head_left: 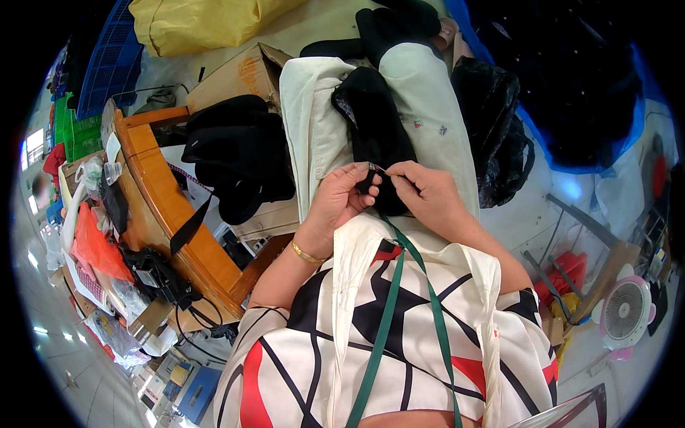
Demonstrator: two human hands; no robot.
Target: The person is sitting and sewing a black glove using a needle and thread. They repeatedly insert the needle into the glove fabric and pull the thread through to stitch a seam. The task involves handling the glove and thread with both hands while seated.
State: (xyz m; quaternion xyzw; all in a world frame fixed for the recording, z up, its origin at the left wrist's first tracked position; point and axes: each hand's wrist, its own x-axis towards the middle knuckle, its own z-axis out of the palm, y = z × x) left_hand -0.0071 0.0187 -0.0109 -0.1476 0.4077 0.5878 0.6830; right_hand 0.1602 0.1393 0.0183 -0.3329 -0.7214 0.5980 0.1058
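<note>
A long, rounded black fabric piece [378, 118] lies across my lap, its opening at the far end showing a patterned lining. My left hand [344, 194] is closed, pinching the near edge of this piece between thumb and fingers. Close beside it on the right, my right hand [432, 198] is pinched too, its fingertips nearly meeting those of the left. Something small and thin sits at its fingertips, too fine to name. A green ribbon [389, 317] hangs down my front and runs to the lap below my hands.
On the left stands an orange-brown wooden table [160, 192] with a heap of black fabric pieces [239, 157] beside it. A cardboard box [235, 80] and yellow sack [207, 25] lie beyond. To the right are a black plastic bag [489, 132], a blue-edged pile [571, 78] and a fan [626, 312].
</note>
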